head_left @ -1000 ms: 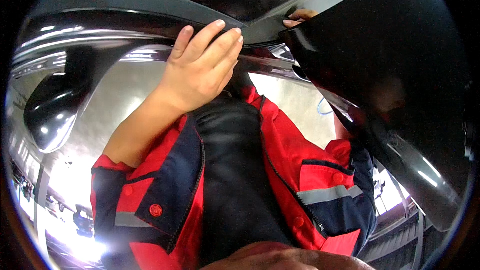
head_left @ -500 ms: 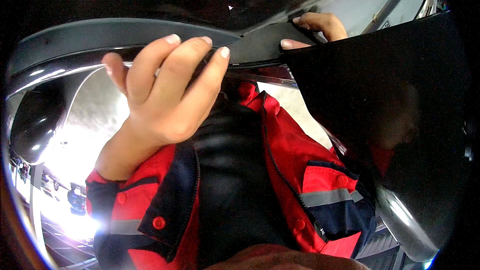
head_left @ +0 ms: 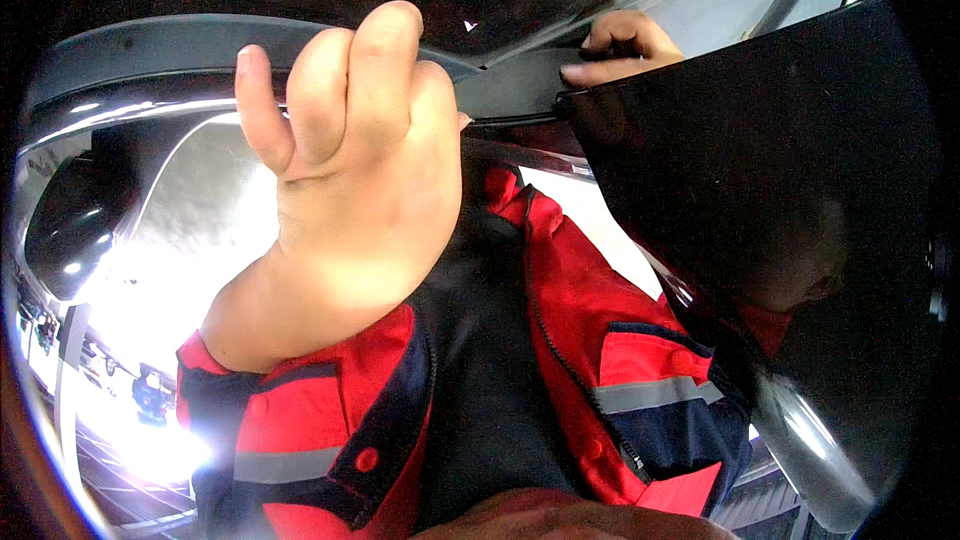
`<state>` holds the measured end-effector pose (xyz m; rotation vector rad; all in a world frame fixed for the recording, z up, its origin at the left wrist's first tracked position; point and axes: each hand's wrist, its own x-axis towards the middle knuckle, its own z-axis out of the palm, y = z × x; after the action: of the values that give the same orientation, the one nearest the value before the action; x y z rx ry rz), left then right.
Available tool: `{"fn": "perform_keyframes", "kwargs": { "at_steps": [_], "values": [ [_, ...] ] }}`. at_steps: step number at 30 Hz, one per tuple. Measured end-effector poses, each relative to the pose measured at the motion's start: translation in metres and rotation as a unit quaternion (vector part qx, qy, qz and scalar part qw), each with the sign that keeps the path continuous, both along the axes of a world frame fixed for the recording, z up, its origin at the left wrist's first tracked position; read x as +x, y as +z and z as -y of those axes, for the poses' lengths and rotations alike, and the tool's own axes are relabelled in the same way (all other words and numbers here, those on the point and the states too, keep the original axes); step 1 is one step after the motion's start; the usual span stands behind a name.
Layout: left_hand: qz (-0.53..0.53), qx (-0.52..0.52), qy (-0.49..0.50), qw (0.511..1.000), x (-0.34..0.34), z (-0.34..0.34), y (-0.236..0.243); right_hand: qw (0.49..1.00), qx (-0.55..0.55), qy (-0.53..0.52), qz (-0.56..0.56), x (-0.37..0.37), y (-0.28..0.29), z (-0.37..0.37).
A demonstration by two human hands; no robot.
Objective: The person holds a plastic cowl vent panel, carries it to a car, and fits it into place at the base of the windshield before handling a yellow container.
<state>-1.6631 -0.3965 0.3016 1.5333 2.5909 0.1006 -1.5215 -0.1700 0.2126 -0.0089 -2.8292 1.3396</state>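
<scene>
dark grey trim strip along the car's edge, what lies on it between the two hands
In the head view, only a bare stretch of the dark grey trim strip runs between the left hand and right hand; nothing rests on it.
</scene>
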Motion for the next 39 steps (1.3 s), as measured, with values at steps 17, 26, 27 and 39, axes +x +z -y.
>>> {"fn": "perform_keyframes", "kwargs": {
  "at_steps": [17, 26, 27, 39],
  "values": [
    [-0.027, 0.183, -0.064, 0.981, 0.009, 0.055, -0.024, 0.927, -0.076, -0.162, 0.329, -0.034, 0.066, 0.042],
    [0.257, 0.209, 0.104, 0.938, -0.014, 0.050, 0.001, 0.985, -0.017, 0.057, 0.161, -0.031, 0.047, 0.018],
    [0.267, 0.200, 0.105, 0.937, -0.011, 0.048, 0.002, 0.988, -0.004, 0.077, 0.132, -0.032, 0.049, 0.015],
    [0.393, 0.172, 0.283, 0.858, 0.004, 0.035, 0.009, 0.961, -0.009, 0.176, 0.214, -0.056, 0.060, 0.013]
  ]
}}
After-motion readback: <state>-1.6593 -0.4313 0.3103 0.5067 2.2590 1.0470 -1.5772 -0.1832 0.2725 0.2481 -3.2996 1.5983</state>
